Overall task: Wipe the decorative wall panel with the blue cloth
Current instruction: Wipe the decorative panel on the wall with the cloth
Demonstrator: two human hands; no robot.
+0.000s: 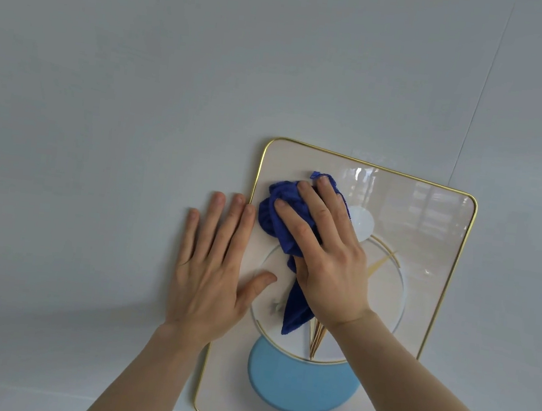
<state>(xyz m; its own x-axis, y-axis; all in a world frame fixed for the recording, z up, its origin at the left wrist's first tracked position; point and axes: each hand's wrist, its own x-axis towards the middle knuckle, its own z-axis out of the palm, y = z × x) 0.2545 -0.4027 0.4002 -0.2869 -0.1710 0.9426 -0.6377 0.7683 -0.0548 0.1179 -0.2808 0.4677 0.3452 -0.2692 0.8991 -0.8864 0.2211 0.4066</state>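
The decorative wall panel is a glossy cream rectangle with a thin gold rim, a light blue disc low down and gold lines in a ring. My right hand presses a crumpled dark blue cloth against the panel's upper left part; a tail of the cloth hangs down below the palm. My left hand lies flat with fingers spread across the panel's left edge, its thumb on the panel and its fingers on the wall.
A plain pale grey wall surrounds the panel. A thin vertical seam runs down the wall toward the panel's upper right corner. Window reflections show in the panel's upper right gloss.
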